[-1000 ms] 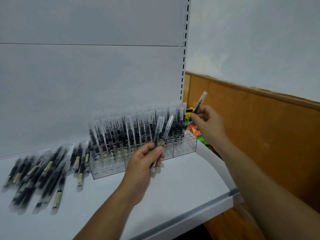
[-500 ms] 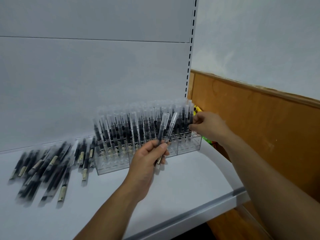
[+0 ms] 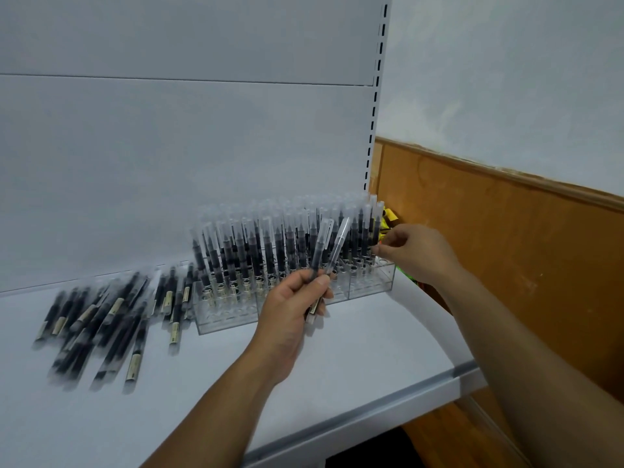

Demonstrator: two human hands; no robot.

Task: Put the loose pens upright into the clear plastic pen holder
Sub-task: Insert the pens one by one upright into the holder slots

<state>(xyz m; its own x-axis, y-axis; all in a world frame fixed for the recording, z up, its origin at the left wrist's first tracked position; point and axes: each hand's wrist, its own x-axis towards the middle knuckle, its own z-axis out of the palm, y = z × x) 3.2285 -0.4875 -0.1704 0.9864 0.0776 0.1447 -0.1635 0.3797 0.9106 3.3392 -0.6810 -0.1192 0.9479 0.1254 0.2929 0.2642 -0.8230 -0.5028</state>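
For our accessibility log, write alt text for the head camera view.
A left hand holds two pens before a clear plastic pen holder crowded with upright pens, while the right hand pinches one pen at its right end. More loose pens lie piled on the white shelf to the holder's left.

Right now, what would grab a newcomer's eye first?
A clear holder packed with upright pens stands mid-shelf, and the right hand pinches the end pen at its right. The left hand holds two pens before it; loose pens lie scattered left.
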